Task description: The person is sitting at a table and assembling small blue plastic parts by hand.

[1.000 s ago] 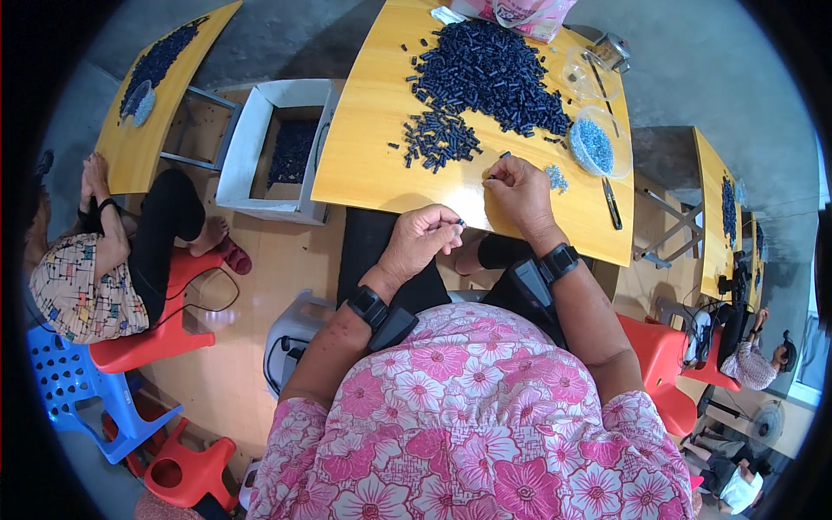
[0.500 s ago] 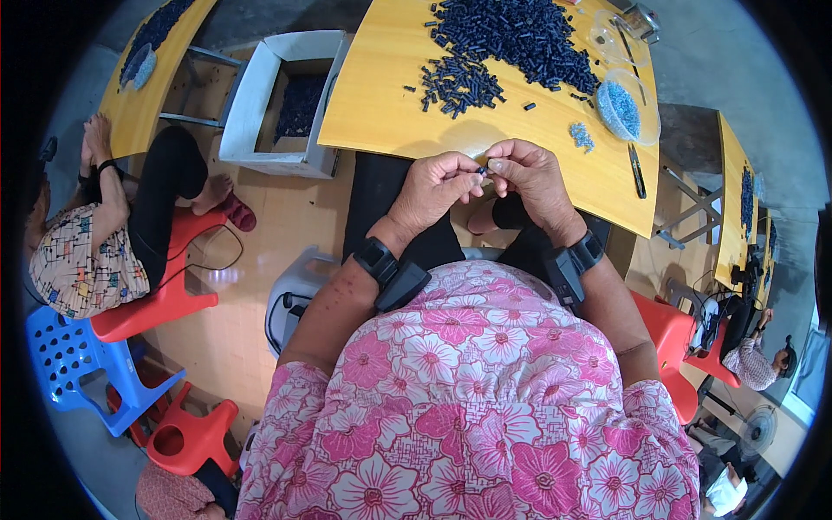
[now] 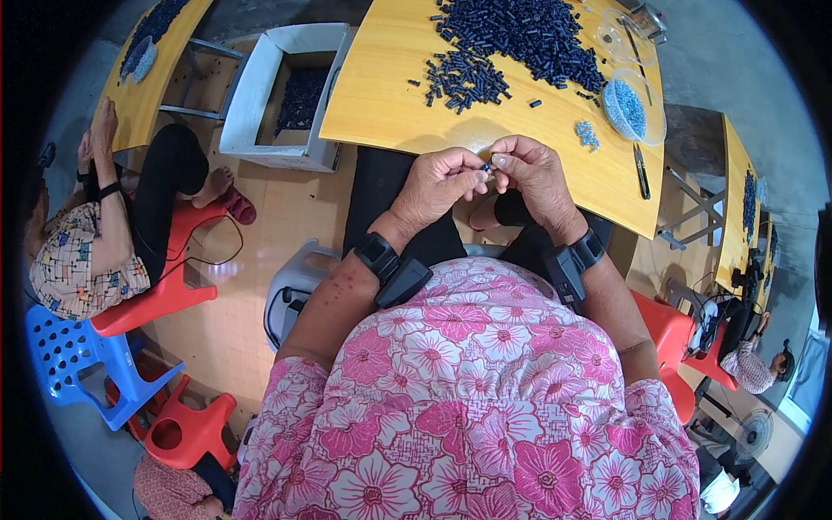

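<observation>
My left hand (image 3: 440,186) and my right hand (image 3: 536,178) meet just off the near edge of the yellow table (image 3: 381,95). Between their fingertips is a small dark blue cylindrical piece (image 3: 486,168), mostly covered by the fingers. The left thumb and forefinger pinch it from one side, and the right ones close on it from the other. Beyond them on the table lie a small heap of similar dark pieces (image 3: 468,82) and a large pile of them (image 3: 520,39). To the right is a little cluster of pale blue bits (image 3: 588,135).
A clear bowl of light blue bits (image 3: 626,108) stands at the table's right, near a black pen-like tool (image 3: 641,172). A metal cup (image 3: 648,22) is behind. Left of the table sits a white box (image 3: 251,121). Another person (image 3: 95,243) sits at left by a blue stool (image 3: 82,364).
Both hands stay together with only slight finger movement around the small piece. The view has shifted a little. At left, the other person's hands have risen toward their table.
</observation>
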`<state>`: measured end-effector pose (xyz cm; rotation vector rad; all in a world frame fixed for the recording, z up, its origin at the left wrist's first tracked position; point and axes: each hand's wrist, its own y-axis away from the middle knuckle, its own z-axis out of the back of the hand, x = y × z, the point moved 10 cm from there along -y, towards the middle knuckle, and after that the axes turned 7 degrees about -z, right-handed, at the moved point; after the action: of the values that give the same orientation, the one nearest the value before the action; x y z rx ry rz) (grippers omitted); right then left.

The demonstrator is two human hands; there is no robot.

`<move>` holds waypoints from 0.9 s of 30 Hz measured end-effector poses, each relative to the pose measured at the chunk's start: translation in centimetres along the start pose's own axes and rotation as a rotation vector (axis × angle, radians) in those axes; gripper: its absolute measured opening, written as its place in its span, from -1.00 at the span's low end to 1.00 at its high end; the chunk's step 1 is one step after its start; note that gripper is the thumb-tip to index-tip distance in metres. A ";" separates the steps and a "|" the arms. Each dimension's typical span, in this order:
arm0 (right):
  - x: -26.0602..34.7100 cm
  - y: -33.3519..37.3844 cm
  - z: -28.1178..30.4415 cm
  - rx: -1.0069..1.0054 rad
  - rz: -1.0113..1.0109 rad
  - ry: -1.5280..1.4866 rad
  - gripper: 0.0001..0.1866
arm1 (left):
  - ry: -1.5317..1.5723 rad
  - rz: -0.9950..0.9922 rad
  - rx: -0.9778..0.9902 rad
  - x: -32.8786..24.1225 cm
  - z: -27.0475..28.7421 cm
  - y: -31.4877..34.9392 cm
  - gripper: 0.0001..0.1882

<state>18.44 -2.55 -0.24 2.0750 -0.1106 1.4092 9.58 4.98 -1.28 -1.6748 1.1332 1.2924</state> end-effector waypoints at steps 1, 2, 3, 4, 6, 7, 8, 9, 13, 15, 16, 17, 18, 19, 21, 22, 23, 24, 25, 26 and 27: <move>0.0 0.0 0.0 0.001 0.001 0.003 -0.89 | 0.001 0.001 -0.001 0.0 0.0 0.0 -0.86; 0.1 0.0 -0.1 0.001 -0.001 0.003 -0.89 | 0.005 -0.007 0.001 0.0 0.0 0.0 -0.86; 0.1 0.0 -0.1 0.002 0.003 0.003 -0.89 | 0.009 -0.015 0.003 -0.1 0.0 -0.1 -0.86; 0.2 0.0 -0.1 0.002 0.006 0.003 -0.90 | 0.010 -0.013 0.001 -0.1 0.0 -0.1 -0.86; 0.2 -0.1 -0.1 0.007 0.015 0.009 -0.90 | 0.010 -0.010 -0.005 -0.2 0.0 -0.1 -0.85; 0.2 -0.1 -0.1 0.010 0.025 0.015 -0.90 | 0.011 -0.009 -0.006 -0.1 0.0 0.0 -0.85; 0.2 -0.1 -0.2 0.011 0.024 0.015 -0.90 | 0.011 -0.018 -0.004 -0.1 0.1 0.0 -0.85; 0.4 0.0 -0.2 0.011 0.037 0.036 -0.90 | 0.011 -0.027 -0.002 -0.1 0.1 -0.1 -0.85; 1.1 0.1 -0.3 -0.018 0.079 0.142 -0.91 | 0.002 -0.013 0.004 0.1 0.2 -0.1 -0.86; 1.2 0.2 -0.3 -0.031 0.113 0.174 -0.92 | -0.035 -0.010 0.013 0.2 0.2 -0.1 -0.86; 1.4 0.4 -0.4 -0.044 0.149 0.206 -0.92 | -0.035 -0.009 0.010 0.2 0.2 0.0 -0.86; 1.3 0.5 -0.5 -0.043 0.147 0.206 -0.92 | -0.024 -0.011 0.004 0.3 0.3 0.0 -0.86; 1.5 0.7 -0.6 -0.060 0.162 0.214 -0.92 | -0.012 -0.013 -0.001 0.2 0.3 0.0 -0.86; 1.6 0.8 -0.7 -0.077 0.177 0.223 -0.92 | -0.012 -0.012 -0.002 0.1 0.3 0.0 -0.86; 1.5 0.9 -0.8 -0.075 0.193 0.209 -0.92 | -0.009 -0.033 -0.004 -0.2 0.2 0.1 -0.86; 1.5 1.0 -0.8 -0.074 0.211 0.196 -0.91 | -0.008 -0.032 -0.006 0.0 0.2 0.1 -0.86; 1.3 1.0 -0.8 -0.073 0.209 0.196 -0.91 | -0.008 -0.042 -0.007 0.1 0.3 0.1 -0.86; 1.4 1.0 -0.9 -0.065 0.220 0.178 -0.91 | -0.009 -0.050 -0.009 0.0 0.3 0.0 -0.86; 1.4 1.0 -1.0 -0.056 0.231 0.161 -0.91 | -0.008 -0.049 -0.011 0.0 0.4 0.0 -0.86; 1.4 0.9 -1.1 -0.055 0.229 0.161 -0.91 | -0.018 -0.045 -0.012 0.0 0.5 0.1 -0.86; 1.3 0.9 -1.0 -0.068 0.226 0.173 -0.90 | -0.027 -0.042 -0.013 -0.1 0.6 0.1 -0.85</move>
<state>17.80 -2.42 1.53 1.9226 -0.3253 1.6894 9.27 5.45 -1.36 -1.6769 1.0705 1.2948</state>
